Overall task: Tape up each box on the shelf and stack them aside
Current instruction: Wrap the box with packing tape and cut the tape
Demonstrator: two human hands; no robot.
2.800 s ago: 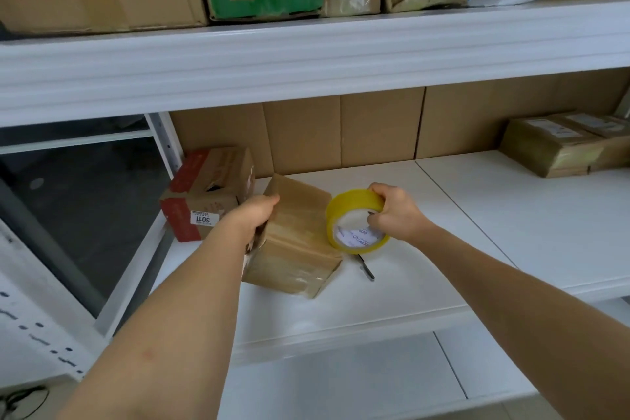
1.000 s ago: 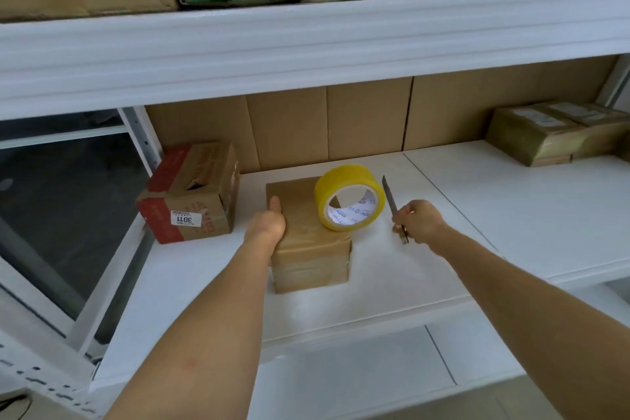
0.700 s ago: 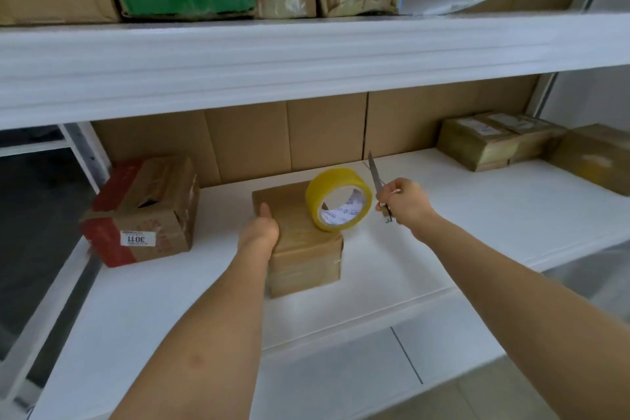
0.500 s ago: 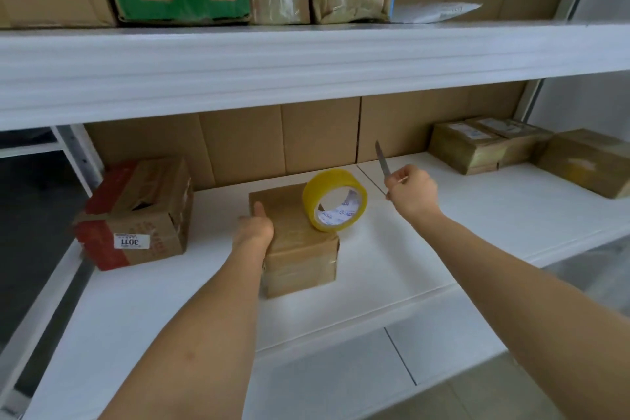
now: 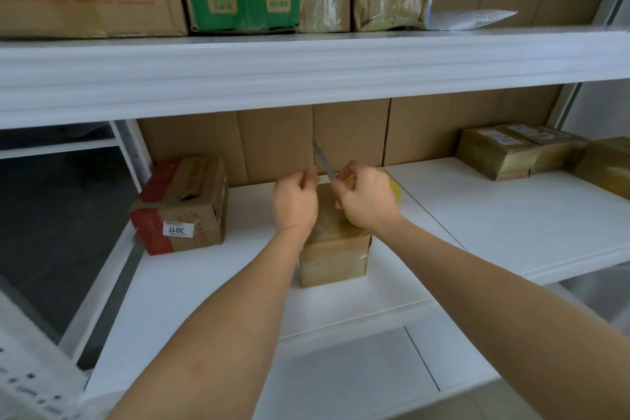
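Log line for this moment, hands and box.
left hand: curled above box, hold unclear | right hand: grips knife, blade up | tape roll: on brown box, mostly hidden | tape cut: unclear

A small brown cardboard box [image 5: 335, 257], wrapped in clear tape, sits upright on the white shelf [image 5: 511, 222]. A yellow tape roll [image 5: 393, 189] rests on top.

Matt brown cardboard box [image 5: 335, 257] wrapped in glossy tape, on a smooth white shelf [image 5: 494, 215]; metal knife blade [image 5: 322, 160].
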